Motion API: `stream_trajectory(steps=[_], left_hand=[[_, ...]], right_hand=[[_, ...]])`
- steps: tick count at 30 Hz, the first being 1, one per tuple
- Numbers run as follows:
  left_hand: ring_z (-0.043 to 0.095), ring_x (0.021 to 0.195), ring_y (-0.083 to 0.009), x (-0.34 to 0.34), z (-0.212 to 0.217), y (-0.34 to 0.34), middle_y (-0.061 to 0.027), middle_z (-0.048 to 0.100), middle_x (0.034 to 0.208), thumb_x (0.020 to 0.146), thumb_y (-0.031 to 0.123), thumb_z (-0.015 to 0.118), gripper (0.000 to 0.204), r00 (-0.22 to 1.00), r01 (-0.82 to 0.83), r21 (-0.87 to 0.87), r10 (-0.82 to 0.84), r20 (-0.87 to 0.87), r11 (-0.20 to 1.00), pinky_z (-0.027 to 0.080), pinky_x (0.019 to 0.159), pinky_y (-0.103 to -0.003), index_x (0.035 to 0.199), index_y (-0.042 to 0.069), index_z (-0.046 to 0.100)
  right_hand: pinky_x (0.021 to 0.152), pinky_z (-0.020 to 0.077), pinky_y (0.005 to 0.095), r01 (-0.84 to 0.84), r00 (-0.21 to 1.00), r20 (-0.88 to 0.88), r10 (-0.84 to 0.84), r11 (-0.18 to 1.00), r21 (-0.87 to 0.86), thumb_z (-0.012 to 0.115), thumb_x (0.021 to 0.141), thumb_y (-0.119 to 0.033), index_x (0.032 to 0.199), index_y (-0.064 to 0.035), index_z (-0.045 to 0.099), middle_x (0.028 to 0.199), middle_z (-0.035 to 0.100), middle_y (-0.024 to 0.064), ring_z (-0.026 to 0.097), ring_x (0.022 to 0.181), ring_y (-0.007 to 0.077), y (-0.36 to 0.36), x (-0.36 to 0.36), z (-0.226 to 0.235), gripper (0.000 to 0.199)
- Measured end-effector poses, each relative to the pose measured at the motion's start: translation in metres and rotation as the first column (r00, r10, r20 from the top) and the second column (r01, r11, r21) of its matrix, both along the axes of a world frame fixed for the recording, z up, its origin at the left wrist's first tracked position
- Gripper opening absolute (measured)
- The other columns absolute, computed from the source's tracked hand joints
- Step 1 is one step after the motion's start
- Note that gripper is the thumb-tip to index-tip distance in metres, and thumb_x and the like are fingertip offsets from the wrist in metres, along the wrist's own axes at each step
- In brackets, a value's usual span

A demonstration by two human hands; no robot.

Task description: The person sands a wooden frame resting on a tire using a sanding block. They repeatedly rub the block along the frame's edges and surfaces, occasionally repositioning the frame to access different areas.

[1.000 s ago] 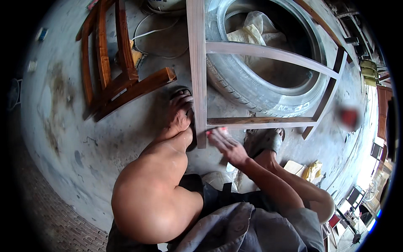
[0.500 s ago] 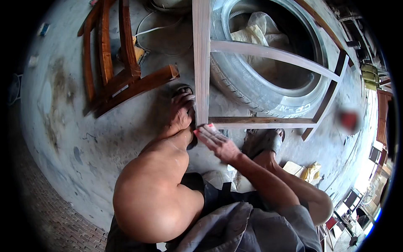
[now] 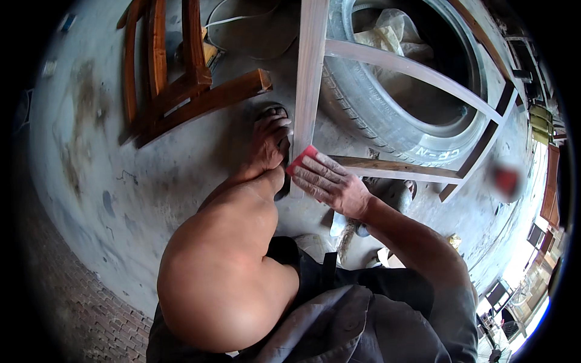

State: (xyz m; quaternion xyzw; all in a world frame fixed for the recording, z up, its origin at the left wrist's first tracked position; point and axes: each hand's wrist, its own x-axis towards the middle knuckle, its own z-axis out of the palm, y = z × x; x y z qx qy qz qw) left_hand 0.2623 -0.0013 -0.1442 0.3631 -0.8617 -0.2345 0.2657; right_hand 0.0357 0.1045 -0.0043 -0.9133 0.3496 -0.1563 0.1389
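Gripping flat red pad (image 3: 309,150) with right hand (image 3: 340,186) at near end of whitish wooden frame (image 3: 310,91) | with left hand (image 3: 269,145) just left of frame | unable to tell finger grip there

One head-mounted fisheye camera looks steeply down over the bent knee (image 3: 218,284), covering the right hand (image 3: 339,186) at near range and floor (image 3: 142,199) farther outward.

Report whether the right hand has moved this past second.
Yes: the right hand has moved left. Its red pad now lies across the pale frame's long rail, not just right of it.
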Motion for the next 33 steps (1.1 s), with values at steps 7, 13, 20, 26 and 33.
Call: stream_trajectory(steps=[7, 13, 20, 26, 33], left_hand=[[0.054, 0.127, -0.0297, -0.003, 0.004, 0.002, -0.0040, 0.065, 0.125, 0.072, 0.008, 0.072, 0.026, 1.000, -0.011, 0.012, 0.010, 0.027, 1.000, 0.040, 0.108, -0.048, 0.098, 0.010, 0.071], [0.054, 0.126, -0.0291, 0.013, 0.000, 0.005, -0.0035, 0.065, 0.125, 0.073, 0.010, 0.071, 0.025, 1.000, -0.021, 0.003, 0.021, 0.022, 1.000, 0.041, 0.106, -0.047, 0.098, 0.011, 0.070], [0.053, 0.127, -0.0273, -0.002, 0.001, 0.002, -0.0039, 0.063, 0.127, 0.074, 0.010, 0.072, 0.026, 1.000, 0.011, 0.018, -0.011, 0.021, 1.000, 0.041, 0.105, -0.046, 0.100, 0.011, 0.070], [0.055, 0.125, -0.0267, 0.016, -0.007, 0.004, -0.0041, 0.064, 0.123, 0.074, 0.010, 0.071, 0.022, 0.999, -0.002, -0.042, 0.000, -0.051, 0.999, 0.041, 0.103, -0.045, 0.096, 0.012, 0.071], [0.055, 0.125, -0.0292, 0.004, 0.003, 0.004, -0.0048, 0.065, 0.124, 0.074, 0.011, 0.071, 0.036, 0.999, 0.013, -0.001, -0.013, 0.034, 1.000, 0.040, 0.107, -0.049, 0.110, 0.011, 0.068]], right_hand=[[0.120, 0.0378, 0.0366, -0.163, 0.986, -0.038, 0.163, 0.986, 0.022, 0.061, 0.091, -0.014, 0.139, 0.0036, 0.056, 0.140, 0.060, 0.0151, 0.052, 0.137, 0.0250, 0.078, 0.033, -0.114, 0.051], [0.113, 0.0470, 0.0329, -0.043, 0.977, -0.213, -0.002, 0.977, -0.209, 0.062, 0.087, -0.010, 0.145, -0.0083, 0.056, 0.151, 0.054, 0.0099, 0.052, 0.140, 0.0221, -0.093, -0.024, -0.010, 0.058], [0.110, 0.0497, 0.0317, -0.109, 0.976, -0.207, 0.067, 0.974, -0.197, 0.058, 0.093, -0.012, 0.137, -0.0004, 0.059, 0.144, 0.058, 0.0128, 0.058, 0.133, 0.0231, 0.041, 0.002, -0.094, 0.045], [0.109, 0.0504, 0.0330, -0.099, 0.986, -0.156, 0.062, 0.965, -0.241, 0.064, 0.092, -0.013, 0.131, -0.0041, 0.066, 0.136, 0.065, 0.0119, 0.060, 0.131, 0.0187, -0.009, 0.005, -0.063, 0.040], [0.120, 0.0389, 0.0330, -0.032, 0.851, -0.398, -0.342, 0.724, -0.690, 0.051, 0.097, -0.015, 0.158, -0.0112, 0.036, 0.156, 0.048, 0.0090, 0.047, 0.143, 0.0213, -0.265, -0.061, 0.077, 0.063]])
